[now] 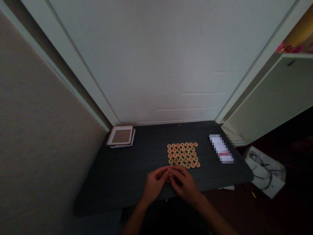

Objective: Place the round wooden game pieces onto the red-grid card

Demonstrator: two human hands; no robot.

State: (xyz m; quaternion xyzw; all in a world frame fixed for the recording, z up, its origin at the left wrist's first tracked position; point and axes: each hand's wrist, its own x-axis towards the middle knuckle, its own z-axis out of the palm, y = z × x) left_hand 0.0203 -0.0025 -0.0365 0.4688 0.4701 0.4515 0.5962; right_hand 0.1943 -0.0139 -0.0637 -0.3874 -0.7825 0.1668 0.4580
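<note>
Round wooden Chinese chess pieces (184,154) with red and black characters lie in close rows on the dark table. My left hand (154,183) and my right hand (185,183) come together at the near left corner of these rows. Their fingertips meet and curl inward, covering part of the nearest row. Whether a piece sits between the fingers is hidden. Both thumbs point toward the middle, close to the tabletop.
A shallow white-rimmed box (131,128) with a brown inside stands at the table's back left. A pixelated white item (221,149) lies at the right. Behind the dark table (110,182) rises a white panel (146,58). On the floor, a white box (275,178) holds cables.
</note>
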